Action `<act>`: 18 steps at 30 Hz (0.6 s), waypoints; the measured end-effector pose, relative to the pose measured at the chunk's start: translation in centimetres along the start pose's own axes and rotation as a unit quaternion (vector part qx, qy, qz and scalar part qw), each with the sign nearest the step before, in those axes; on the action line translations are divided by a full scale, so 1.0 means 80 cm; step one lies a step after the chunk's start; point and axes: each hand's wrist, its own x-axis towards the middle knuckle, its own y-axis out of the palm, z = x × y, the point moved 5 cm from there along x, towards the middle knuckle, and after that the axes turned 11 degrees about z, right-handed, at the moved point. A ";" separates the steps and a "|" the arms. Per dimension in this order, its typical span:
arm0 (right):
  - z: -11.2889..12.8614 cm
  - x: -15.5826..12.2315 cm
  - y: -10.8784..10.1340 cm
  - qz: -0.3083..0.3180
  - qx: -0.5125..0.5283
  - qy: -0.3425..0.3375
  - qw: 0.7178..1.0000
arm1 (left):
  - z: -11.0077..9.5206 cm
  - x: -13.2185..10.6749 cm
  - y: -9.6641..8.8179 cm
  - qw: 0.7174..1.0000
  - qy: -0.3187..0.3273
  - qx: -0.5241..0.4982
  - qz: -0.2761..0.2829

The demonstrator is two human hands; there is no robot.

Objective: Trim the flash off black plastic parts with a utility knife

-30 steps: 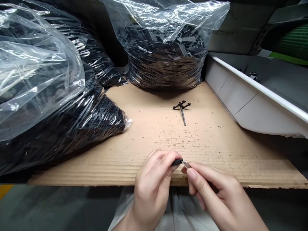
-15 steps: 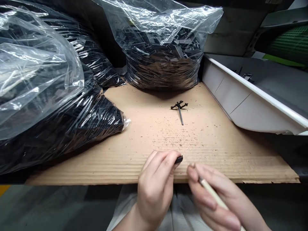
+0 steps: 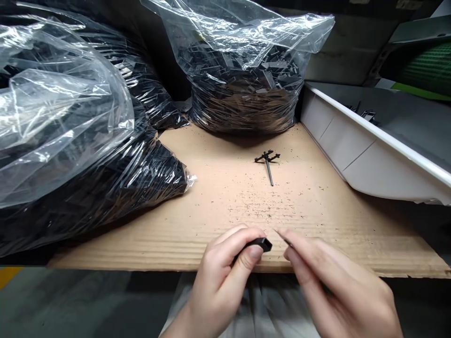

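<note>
My left hand (image 3: 225,277) is closed around a small black plastic part (image 3: 262,244), its hollow, box-like end facing right past the thumb. Close by, my right hand (image 3: 338,277) pinches a slim craft knife (image 3: 283,238). The thin tip points up and left, slightly apart from the black part, and the handle is hidden inside the hand. Beyond both hands, a black branched plastic sprue (image 3: 268,164) lies on the cardboard sheet (image 3: 218,202). Fine dark shavings (image 3: 268,206) are scattered between the sprue and my hands.
A clear plastic bag (image 3: 243,89) full of black parts stands at the back. Another bulky bag (image 3: 88,159) of black pieces covers the left side. On the right, a light grey tray (image 3: 338,129) holds some black pieces. The cardboard's front edge runs below my hands.
My left hand has turned, so the thumb and the part's hollow end now show. My right hand has rotated, bringing the knife tip into view and hiding the pale handle. The view shifted slightly.
</note>
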 end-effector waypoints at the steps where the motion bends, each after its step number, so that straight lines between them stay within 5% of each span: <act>1: 0.004 -0.002 0.002 0.001 -0.021 -0.010 1.000 | -0.002 -0.001 0.001 0.999 0.022 0.022 -0.012; 9: 0.011 -0.006 0.010 -0.032 -0.060 0.000 0.998 | -0.006 -0.005 0.008 0.988 0.109 0.103 -0.035; 18: 0.005 -0.007 0.015 -0.001 -0.105 -0.003 0.995 | -0.006 -0.005 0.007 0.989 0.105 0.101 -0.029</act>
